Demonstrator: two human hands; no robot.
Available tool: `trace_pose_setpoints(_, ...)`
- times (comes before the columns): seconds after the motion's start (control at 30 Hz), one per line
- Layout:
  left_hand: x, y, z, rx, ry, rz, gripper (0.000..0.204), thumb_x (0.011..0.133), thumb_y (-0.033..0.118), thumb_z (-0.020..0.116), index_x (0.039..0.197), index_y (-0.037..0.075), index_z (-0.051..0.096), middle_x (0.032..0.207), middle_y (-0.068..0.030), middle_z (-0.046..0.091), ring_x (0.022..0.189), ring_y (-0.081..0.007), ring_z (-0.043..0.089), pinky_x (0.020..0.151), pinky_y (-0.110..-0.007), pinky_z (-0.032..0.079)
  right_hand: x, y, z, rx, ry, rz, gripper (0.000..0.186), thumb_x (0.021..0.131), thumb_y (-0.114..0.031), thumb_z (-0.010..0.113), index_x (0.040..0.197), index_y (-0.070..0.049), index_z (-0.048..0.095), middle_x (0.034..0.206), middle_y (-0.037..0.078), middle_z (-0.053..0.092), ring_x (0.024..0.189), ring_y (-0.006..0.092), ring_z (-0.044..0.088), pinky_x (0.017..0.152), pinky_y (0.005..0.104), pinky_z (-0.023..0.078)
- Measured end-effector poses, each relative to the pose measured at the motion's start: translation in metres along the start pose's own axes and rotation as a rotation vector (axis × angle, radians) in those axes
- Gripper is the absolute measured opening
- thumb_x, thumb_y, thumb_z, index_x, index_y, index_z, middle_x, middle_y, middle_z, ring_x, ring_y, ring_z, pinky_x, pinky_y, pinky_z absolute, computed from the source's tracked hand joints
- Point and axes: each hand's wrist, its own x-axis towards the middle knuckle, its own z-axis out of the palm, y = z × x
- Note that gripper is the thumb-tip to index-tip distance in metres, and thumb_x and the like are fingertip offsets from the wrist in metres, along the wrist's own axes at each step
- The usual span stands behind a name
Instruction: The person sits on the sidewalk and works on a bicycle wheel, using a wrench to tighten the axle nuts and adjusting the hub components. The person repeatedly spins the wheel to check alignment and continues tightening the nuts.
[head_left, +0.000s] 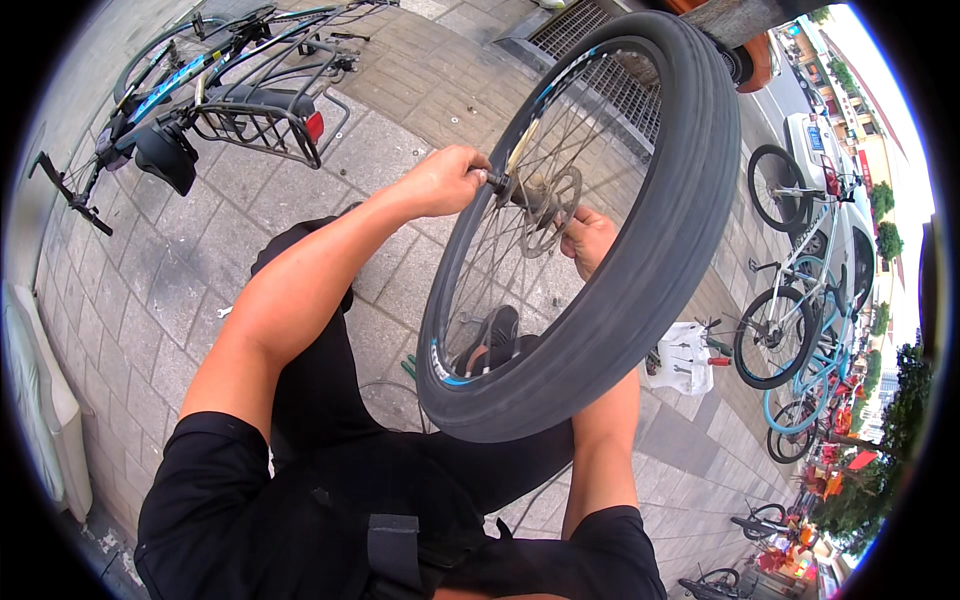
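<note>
A bicycle wheel with a wide black tyre (700, 150) hangs tilted between my hands, above my lap. On its left side my left hand (445, 183) pinches the dark end of the axle (497, 181) where it sticks out of the hub. My right hand (588, 240) is on the other side, its fingers closed at the hub beside the disc brake rotor (576, 195); what they grip there is partly hidden. Thin spokes run from the hub to the black rim, which carries blue and white markings.
A bicycle (175, 85) with a rear rack (260, 130) lies on the paving at the upper left. A white tool tray (685, 375) stands right of the wheel. A small spanner (224, 312) lies to my left. Parked bicycles (775, 335) and a white car (808, 140) line the right.
</note>
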Motion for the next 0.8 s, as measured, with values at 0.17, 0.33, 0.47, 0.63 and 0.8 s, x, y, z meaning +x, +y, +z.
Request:
trace_pose_setpoints(0.17, -0.001, -0.003, -0.001, 0.014, 0.008, 0.012, 0.031, 0.1, 0.011, 0.055, 0.124, -0.005, 0.066, 0.083, -0.0163, 0.068, 0.074, -0.0206, 0.064, 0.074, -0.038, 0.052, -0.005, -0.009, 0.009, 0.039, -0.02, 0.03, 0.016, 0.095, -0.009, 0.069, 0.108, 0.0, 0.07, 0.074, -0.003, 0.06, 0.052, 0.0042, 0.04, 0.048, 0.0225, 0.032)
trace_pose_setpoints(0.33, 0.0, -0.002, 0.0, 0.009, 0.0, 0.01, 0.031, 0.1, 0.011, 0.055, 0.124, -0.005, 0.065, 0.083, -0.0166, 0.068, 0.073, -0.0207, 0.064, 0.073, -0.039, 0.052, -0.001, -0.002, 0.004, 0.008, 0.008, -0.001, 0.015, 0.094, -0.007, 0.069, 0.107, 0.0, 0.07, 0.073, -0.004, 0.059, 0.052, 0.004, 0.04, 0.048, 0.0226, 0.031)
trace_pose_setpoints(0.47, 0.0, -0.004, 0.0, 0.002, 0.0, 0.006, 0.031, 0.101, 0.011, 0.055, 0.124, -0.005, 0.065, 0.082, -0.0161, 0.068, 0.072, -0.0203, 0.064, 0.072, -0.038, 0.052, -0.004, -0.007, 0.006, 0.032, 0.009, 0.045, 0.014, 0.095, -0.008, 0.069, 0.106, -0.001, 0.07, 0.073, -0.004, 0.059, 0.051, 0.004, 0.039, 0.048, 0.0226, 0.031)
trace_pose_setpoints(0.63, 0.001, -0.005, 0.001, -0.01, 0.003, 0.005, 0.031, 0.101, 0.011, 0.055, 0.124, -0.005, 0.065, 0.082, -0.0164, 0.068, 0.071, -0.0202, 0.064, 0.072, -0.038, 0.052, -0.001, -0.002, 0.005, 0.011, 0.003, -0.001, 0.018, 0.095, -0.012, 0.071, 0.108, 0.0, 0.07, 0.072, -0.004, 0.058, 0.05, 0.0038, 0.038, 0.046, 0.023, 0.029)
trace_pose_setpoints(0.8, 0.0, -0.006, 0.001, -0.003, 0.003, 0.008, 0.031, 0.1, 0.011, 0.054, 0.125, -0.005, 0.064, 0.082, -0.0166, 0.068, 0.071, -0.0201, 0.064, 0.072, -0.038, 0.052, 0.005, 0.005, -0.004, 0.025, -0.033, -0.006, 0.022, 0.095, -0.015, 0.072, 0.109, 0.002, 0.07, 0.074, -0.003, 0.059, 0.049, 0.0043, 0.037, 0.045, 0.0239, 0.029)
